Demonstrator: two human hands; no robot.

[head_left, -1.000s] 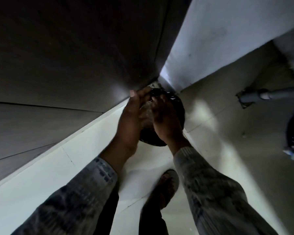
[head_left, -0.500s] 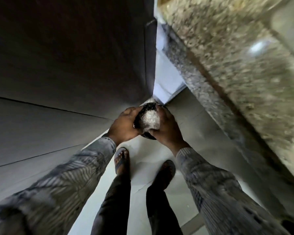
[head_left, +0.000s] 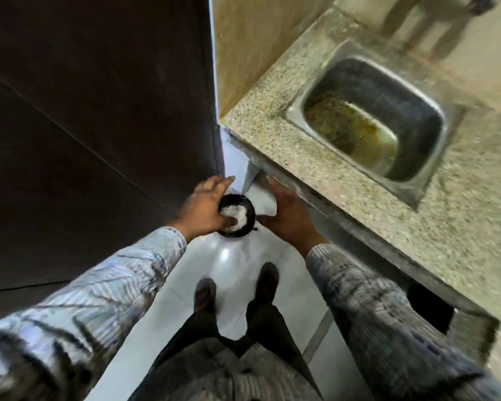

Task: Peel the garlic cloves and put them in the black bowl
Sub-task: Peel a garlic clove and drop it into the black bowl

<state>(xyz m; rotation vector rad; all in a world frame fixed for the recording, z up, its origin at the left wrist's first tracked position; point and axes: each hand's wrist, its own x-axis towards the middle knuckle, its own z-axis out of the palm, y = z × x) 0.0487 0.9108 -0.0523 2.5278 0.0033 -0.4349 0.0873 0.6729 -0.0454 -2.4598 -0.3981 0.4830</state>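
- Fingers (head_left: 222, 183) of L hand (head_left: 203, 206) reach along far side of black bowl (head_left: 235, 233), thumb hooked over near rim: a one-hand hold, centre frame, above pale floor (head_left: 229, 264).
- R hand (head_left: 289, 215) sits just right of bowl, fingers straight & relaxed, gripping nothing. Touching bowl or not: can't tell, motion blur.
- Bowl holds a white heap (head_left: 236, 214); peeled cloves or only skins, can't tell.
- Step, prob.: carrying the bowl, not peeling. No loose garlic in view.
- Next move likely needs bowl set level on counter (head_left: 301, 157), right of frame, so both hands are free.
- Sink (head_left: 394, 79) upper right, blurred, brownish inside.
- Hidden: bowl underside, L palm. Dark panel (head_left: 99, 111) fills left half; sleeves cut off at bottom edge.
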